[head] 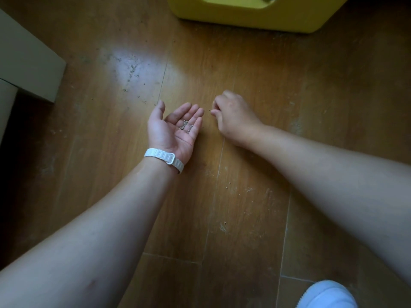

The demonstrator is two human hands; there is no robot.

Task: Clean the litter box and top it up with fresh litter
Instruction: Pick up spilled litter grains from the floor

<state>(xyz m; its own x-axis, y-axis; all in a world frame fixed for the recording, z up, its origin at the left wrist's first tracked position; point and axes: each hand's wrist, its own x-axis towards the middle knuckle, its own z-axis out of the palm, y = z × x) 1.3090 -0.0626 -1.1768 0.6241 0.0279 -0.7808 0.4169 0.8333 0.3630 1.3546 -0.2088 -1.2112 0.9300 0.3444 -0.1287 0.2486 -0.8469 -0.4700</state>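
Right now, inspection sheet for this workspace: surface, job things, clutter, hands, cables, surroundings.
Surface: brown wooden plank floor, dusty, scuffed.
Job's things: yellow plastic litter box at top edge; small grey litter granules in left palm.
Clutter: scattered grit on floor.
Hands: left hand open, palm up; right hand curled, fingertips at one loose granule, grip unclear.
Cables: nothing seen.
Surroundings: pale furniture corner left; white shoe bottom right; white wristband on left wrist.

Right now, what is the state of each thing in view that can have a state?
left hand: open, palm up, granules lying in it
granules: a small heap on the left palm
right hand: fingers curled, tips low by the floor; a pinch cannot be told
litter box: on the floor, mostly out of frame
floor: dusty, specks scattered
wristband: fastened on the left wrist
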